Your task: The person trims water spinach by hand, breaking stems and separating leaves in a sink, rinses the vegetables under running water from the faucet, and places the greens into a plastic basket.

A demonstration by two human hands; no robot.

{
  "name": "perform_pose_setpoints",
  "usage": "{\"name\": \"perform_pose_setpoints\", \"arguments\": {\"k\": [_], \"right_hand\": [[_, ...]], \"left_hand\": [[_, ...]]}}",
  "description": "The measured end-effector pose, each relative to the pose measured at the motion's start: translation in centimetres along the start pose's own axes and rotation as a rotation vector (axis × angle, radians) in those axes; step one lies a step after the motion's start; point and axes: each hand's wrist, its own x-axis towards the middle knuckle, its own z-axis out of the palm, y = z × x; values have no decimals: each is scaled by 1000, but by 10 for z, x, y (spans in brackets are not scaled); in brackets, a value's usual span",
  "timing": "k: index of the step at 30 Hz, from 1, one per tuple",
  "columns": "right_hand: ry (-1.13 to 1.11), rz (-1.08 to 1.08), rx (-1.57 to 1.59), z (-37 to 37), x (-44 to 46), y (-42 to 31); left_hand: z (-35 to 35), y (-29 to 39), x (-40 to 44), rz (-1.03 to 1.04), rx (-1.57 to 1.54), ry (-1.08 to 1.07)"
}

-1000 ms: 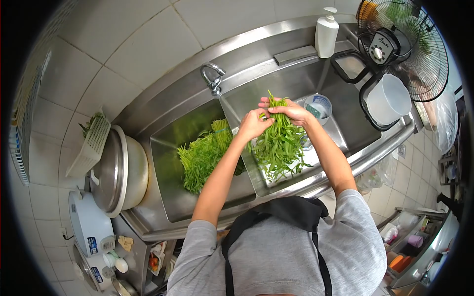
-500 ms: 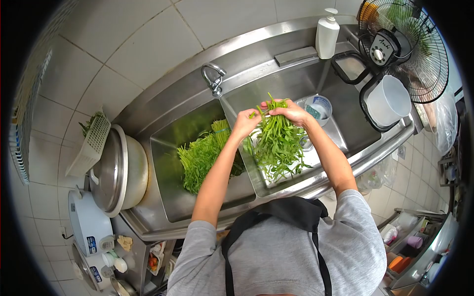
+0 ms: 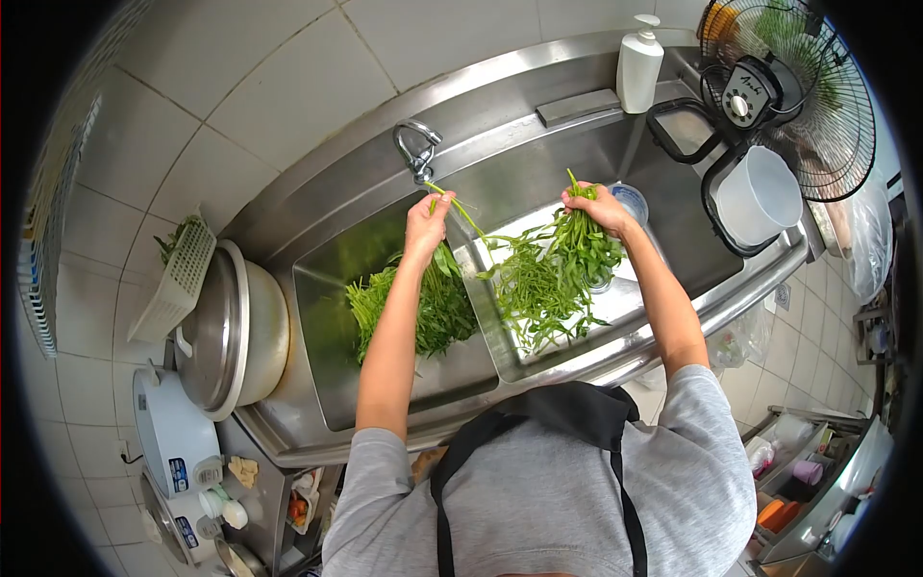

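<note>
Hands have just moved apart: left hand (image 3: 425, 229) has its grip pinched on a long stem (image 3: 465, 215), right hand (image 3: 600, 209) is wrapped round the bunch (image 3: 585, 252), so I'd say that stem's being split off. It slants down rightward. Bunch hangs over the right basin (image 3: 678, 231), leaves toward the person, stem ends wallward. Tap (image 3: 417, 154) sits beyond.

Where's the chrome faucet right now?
In the head view, the chrome faucet stands left of centre in the upper half, on the sink's back ledge, just beyond the person's left hand.
</note>
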Motion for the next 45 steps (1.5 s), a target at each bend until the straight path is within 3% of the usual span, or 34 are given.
{"name": "perform_pose_setpoints", "arguments": {"k": [8, 14, 23, 27, 30, 34, 38, 45], "right_hand": [[-102, -16, -386, 45, 10, -42], [-269, 38, -120, 77, 18, -44], [-266, 249, -7, 72, 29, -25], [-237, 285, -110, 59, 28, -24], [-166, 293, -310, 48, 22, -22], [-287, 283, 134, 24, 22, -15], [-404, 196, 362, 26, 13, -24], [-456, 54, 350, 48, 8, -38]], "left_hand": [[31, 11, -8, -243, -211, -476], [47, 12, -15, -320, -459, -632], [44, 4, -18, -408, -489, -627], [35, -3, -20, -335, -220, -431], [17, -27, -9, -206, 70, -101], [10, -19, -13, -55, 207, -36], [38, -12, -19, 169, 263, -292], [72, 11, -26, 73, 323, -444]]}}
